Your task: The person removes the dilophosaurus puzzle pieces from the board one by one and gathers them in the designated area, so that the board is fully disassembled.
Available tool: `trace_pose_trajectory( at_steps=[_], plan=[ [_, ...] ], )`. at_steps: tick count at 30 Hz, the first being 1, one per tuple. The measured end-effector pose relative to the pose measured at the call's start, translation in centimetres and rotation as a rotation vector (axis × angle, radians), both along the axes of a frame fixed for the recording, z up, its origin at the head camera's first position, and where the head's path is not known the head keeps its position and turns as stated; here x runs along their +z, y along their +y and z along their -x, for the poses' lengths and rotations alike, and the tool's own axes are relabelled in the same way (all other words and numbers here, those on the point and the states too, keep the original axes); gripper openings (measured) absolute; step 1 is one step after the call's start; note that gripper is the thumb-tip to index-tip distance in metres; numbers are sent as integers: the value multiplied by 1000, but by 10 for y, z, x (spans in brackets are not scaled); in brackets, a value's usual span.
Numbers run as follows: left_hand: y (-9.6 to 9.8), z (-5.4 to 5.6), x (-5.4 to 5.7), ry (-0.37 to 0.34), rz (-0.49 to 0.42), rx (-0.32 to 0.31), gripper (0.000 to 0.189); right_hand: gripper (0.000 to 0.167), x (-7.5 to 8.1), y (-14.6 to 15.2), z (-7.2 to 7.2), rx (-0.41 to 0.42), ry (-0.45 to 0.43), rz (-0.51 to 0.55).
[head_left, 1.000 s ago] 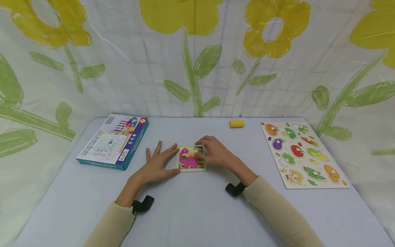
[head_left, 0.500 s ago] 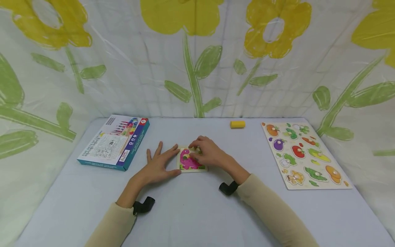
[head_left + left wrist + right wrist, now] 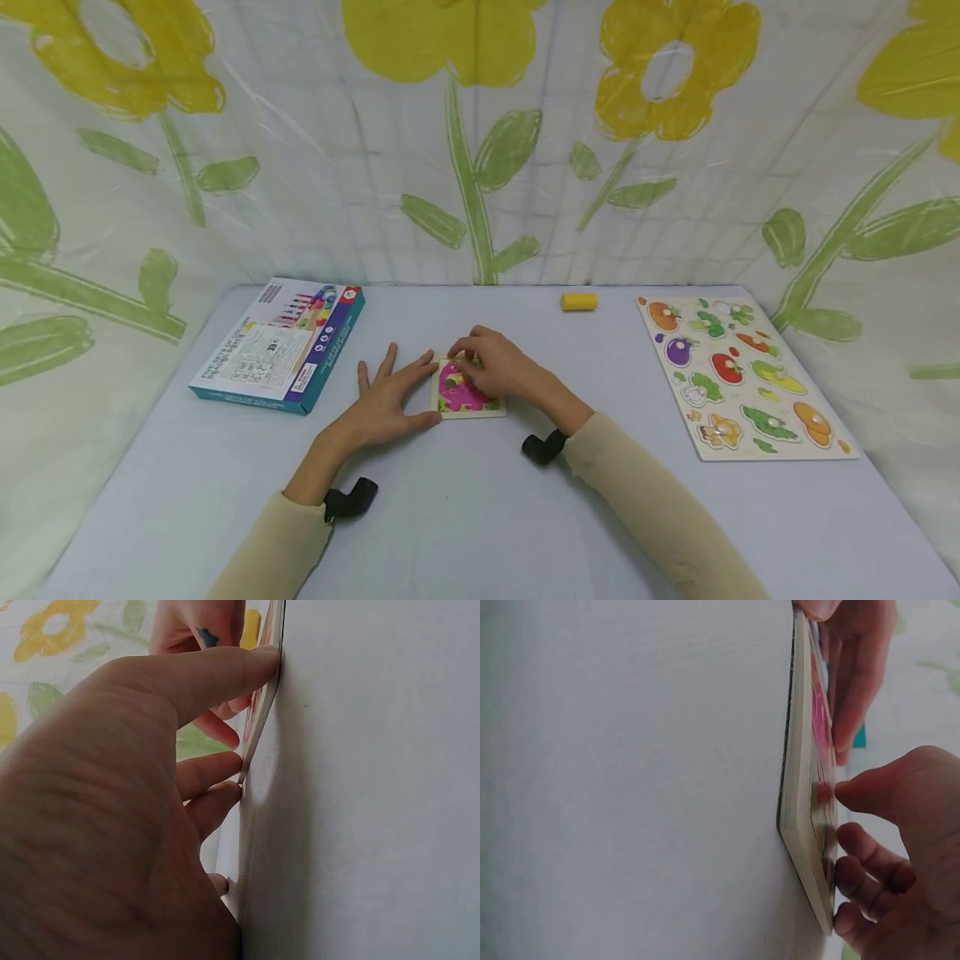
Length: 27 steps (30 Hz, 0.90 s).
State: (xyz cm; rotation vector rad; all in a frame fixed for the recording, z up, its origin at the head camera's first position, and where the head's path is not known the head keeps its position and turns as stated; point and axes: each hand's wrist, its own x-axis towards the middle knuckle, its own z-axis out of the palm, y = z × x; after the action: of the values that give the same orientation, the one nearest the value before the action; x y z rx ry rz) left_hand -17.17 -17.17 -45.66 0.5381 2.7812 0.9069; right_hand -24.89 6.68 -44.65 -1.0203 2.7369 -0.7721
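A small square jigsaw puzzle (image 3: 463, 406) with a pink dinosaur and a pale wooden border lies flat on the table. My left hand (image 3: 384, 407) is spread at its left side, thumb at the near corner and index finger at the far one. In the left wrist view, that thumb (image 3: 259, 666) touches the puzzle's edge. My right hand (image 3: 501, 365) is over the picture's upper right part, hiding it. In the right wrist view, the right thumb and fingertips (image 3: 849, 838) meet the puzzle's face (image 3: 819, 727); nothing is visibly pinched between them.
A flat printed box (image 3: 262, 346) lies at the back left. A yellow cylinder (image 3: 579, 302) is at the back, right of centre. At the right lies a vegetable peg board (image 3: 738, 375). A flowered cloth (image 3: 337, 167) hangs behind the table.
My right hand has moved left across the puzzle, from its right edge toward its upper middle, covering more of the dinosaur. The left hand stays at the left side.
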Motion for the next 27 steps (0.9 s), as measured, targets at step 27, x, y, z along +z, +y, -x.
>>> trace_pose_trajectory(
  at_steps=[27],
  plan=[
    [-4,-1,-2,36,-17,-57,51,31,4,-3,14,115,-79,-109]
  ],
)
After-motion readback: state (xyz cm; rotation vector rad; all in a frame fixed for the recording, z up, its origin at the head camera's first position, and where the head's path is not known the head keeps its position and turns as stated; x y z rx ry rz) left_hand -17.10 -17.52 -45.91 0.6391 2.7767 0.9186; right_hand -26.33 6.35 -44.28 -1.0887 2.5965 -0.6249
